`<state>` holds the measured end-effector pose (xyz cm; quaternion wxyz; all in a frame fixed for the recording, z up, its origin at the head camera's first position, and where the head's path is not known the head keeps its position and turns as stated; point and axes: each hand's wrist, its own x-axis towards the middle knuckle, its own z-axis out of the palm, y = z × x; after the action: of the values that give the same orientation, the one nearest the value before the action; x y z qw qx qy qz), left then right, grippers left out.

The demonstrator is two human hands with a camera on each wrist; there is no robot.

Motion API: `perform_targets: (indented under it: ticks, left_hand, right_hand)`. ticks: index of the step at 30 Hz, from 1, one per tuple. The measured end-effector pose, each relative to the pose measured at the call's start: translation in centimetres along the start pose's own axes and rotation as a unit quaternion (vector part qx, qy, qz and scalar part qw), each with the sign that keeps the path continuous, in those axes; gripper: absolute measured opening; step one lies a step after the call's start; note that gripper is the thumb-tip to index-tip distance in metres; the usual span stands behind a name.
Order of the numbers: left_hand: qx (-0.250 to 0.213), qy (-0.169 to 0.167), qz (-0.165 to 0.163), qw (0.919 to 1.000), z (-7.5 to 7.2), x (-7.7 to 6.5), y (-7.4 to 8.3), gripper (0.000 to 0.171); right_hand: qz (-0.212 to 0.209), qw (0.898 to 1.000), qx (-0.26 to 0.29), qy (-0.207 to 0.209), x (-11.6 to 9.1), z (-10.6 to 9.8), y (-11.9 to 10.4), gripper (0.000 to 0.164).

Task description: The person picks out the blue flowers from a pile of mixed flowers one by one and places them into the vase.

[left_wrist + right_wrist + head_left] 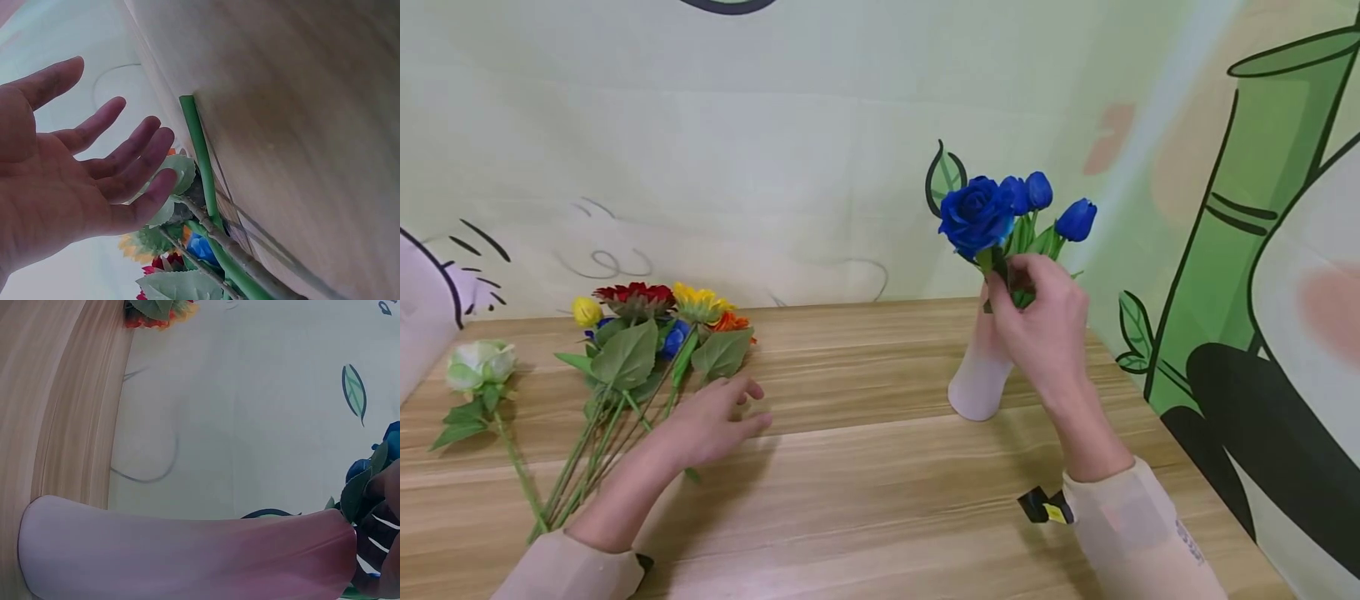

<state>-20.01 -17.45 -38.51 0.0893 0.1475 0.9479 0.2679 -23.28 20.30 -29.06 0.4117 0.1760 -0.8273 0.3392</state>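
Note:
In the head view my right hand (1047, 321) pinches the stem of a blue rose (976, 215) just under its bloom, above the mouth of a pale pink-white vase (976, 385). Blue tulips (1077, 220) stand in the vase behind that hand. The vase's smooth side (187, 556) fills the bottom of the right wrist view. My left hand (715, 423) hovers over the table beside a pile of flowers, its fingers relaxed and holding nothing. The left wrist view shows its open palm (56, 194) near a green stem (200, 144).
Red, yellow, orange and blue flowers (636, 300) lie in a bunch on the wooden table (865, 500). A white-green rose (481, 365) lies at the far left. A black and yellow piece (1045, 506) sits by the right cuff. A printed backdrop (775, 167) stands behind.

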Motion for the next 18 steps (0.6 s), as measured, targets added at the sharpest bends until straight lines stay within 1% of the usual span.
perform_targets:
  ticks: [4,8,10,14,18]
  left_hand:
    - [0.002,0.001,0.0,1.0,-0.03,-0.03,0.0,0.043]
    - [0.003,0.001,-0.001,1.0,-0.02,-0.03,0.04,0.043]
    - [0.002,0.0,-0.002,1.0,0.0,0.0,0.07,0.043]
    - [0.001,-0.002,-0.003,1.0,0.04,0.02,0.14,0.043]
    - [-0.001,-0.004,-0.005,1.0,0.07,-0.01,0.21,0.043]
  right_hand:
    - [-0.01,1.0,-0.007,-0.002,0.26,0.08,-0.12,0.015]
    - [-0.015,1.0,-0.026,-0.01,0.43,0.01,-0.13,0.01]
    - [-0.005,0.999,-0.043,-0.019,0.38,-0.13,-0.1,0.009]
    - [0.029,0.996,-0.066,-0.044,0.2,-0.4,-0.04,0.013]
    - [0.043,0.995,-0.069,-0.057,0.05,-0.47,0.05,0.016]
